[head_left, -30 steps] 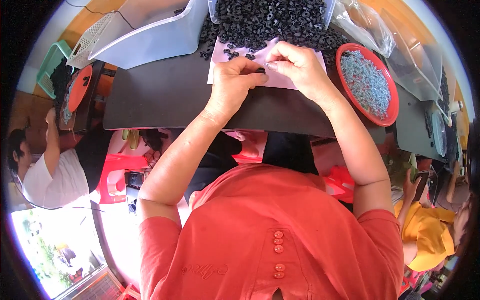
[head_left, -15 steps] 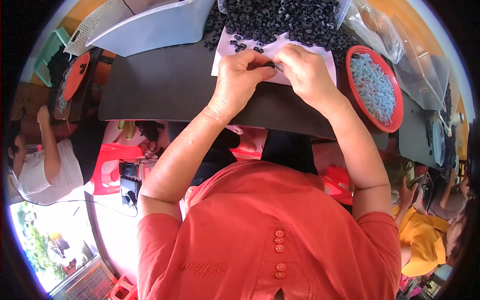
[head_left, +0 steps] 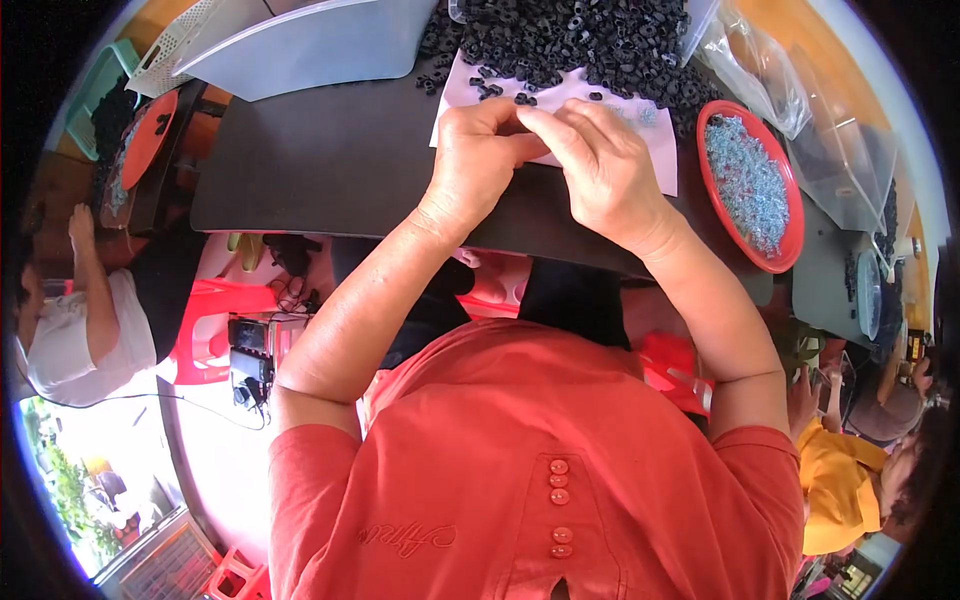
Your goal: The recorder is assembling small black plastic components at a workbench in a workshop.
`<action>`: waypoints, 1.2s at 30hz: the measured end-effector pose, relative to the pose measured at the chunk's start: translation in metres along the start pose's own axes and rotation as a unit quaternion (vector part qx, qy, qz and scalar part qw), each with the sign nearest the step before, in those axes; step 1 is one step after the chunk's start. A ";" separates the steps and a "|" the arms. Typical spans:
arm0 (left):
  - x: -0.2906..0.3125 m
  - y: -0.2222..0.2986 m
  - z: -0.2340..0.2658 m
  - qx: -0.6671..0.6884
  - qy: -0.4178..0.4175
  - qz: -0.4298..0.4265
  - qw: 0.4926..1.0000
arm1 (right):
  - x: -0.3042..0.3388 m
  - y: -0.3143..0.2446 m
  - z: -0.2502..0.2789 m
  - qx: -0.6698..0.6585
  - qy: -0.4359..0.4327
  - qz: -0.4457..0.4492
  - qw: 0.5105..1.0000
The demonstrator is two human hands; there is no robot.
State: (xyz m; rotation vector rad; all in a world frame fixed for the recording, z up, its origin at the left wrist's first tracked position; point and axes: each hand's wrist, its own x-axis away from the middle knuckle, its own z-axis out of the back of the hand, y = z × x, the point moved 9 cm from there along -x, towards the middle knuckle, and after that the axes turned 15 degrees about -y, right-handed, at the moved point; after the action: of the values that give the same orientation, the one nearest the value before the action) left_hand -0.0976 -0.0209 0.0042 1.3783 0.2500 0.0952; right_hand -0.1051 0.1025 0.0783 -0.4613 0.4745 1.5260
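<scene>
Right hand (head_left: 605,165) has shifted, one digit meeting left hand (head_left: 478,160); overlap hides whether either grips anything.

Saw a bin (head_left: 330,55) at upper left, small parts (head_left: 489,91) on a sheet (head_left: 660,166) at top centre, a plate (head_left: 795,222) at upper right

Right hand (head_left: 608,172) now brought in against the left hand (head_left: 474,165), small black piece seen earlier now hidden

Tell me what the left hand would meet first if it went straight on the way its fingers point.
Most likely the right hand: the left hand points toward it at close range, though depth is unclear.
</scene>
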 end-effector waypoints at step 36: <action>0.006 -0.001 0.005 0.153 0.026 0.030 0.987 | 0.005 0.074 -0.050 -0.546 -0.025 -0.303 0.781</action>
State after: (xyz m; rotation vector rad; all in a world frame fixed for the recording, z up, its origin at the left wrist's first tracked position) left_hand -0.0906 -0.0243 0.0031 1.6917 0.2749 0.1471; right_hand -0.1796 0.0780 0.0346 -1.3177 -0.6529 1.0217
